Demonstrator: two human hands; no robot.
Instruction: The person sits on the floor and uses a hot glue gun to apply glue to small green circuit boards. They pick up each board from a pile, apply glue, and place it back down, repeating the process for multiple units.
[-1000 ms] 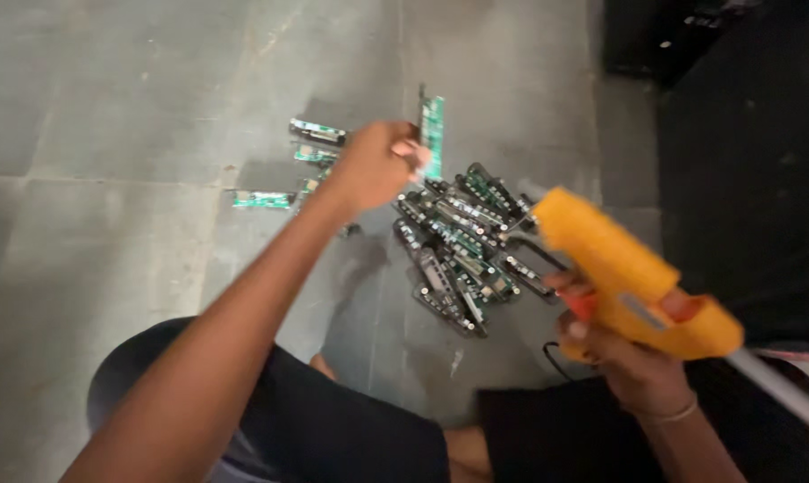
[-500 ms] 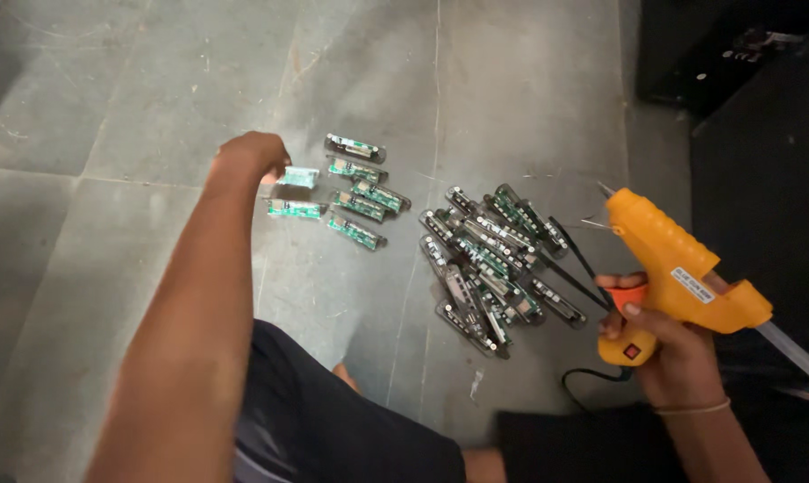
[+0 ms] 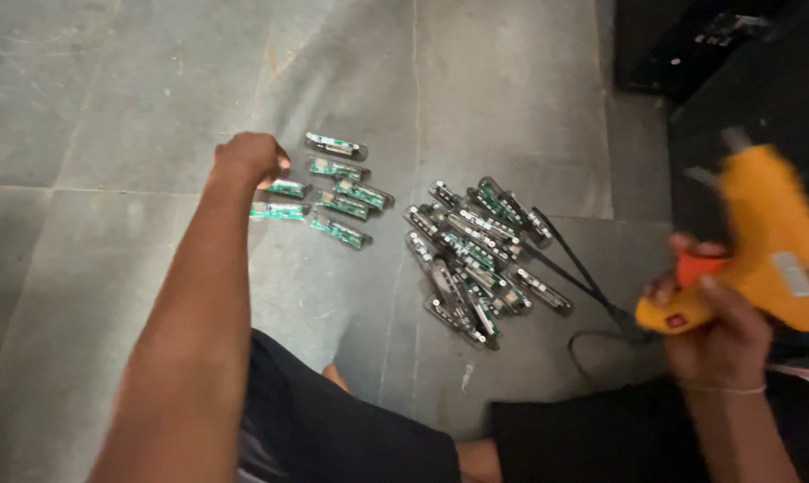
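Six small green circuit boards [image 3: 337, 197] laid apart, one heap of boards [image 3: 476, 255] too tangled to count, one yellow glue gun [image 3: 762, 250]

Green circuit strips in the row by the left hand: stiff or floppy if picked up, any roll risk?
The green circuit strips look like thin flat boards, so probably stiff and light. They lie flat on the stone floor, so rolling seems unlikely, though they may slide when nudged. The left hand rests at the row's end strip.

Floor workshop: circuit boards [image 3: 476, 259]; glue gun [image 3: 762, 246]
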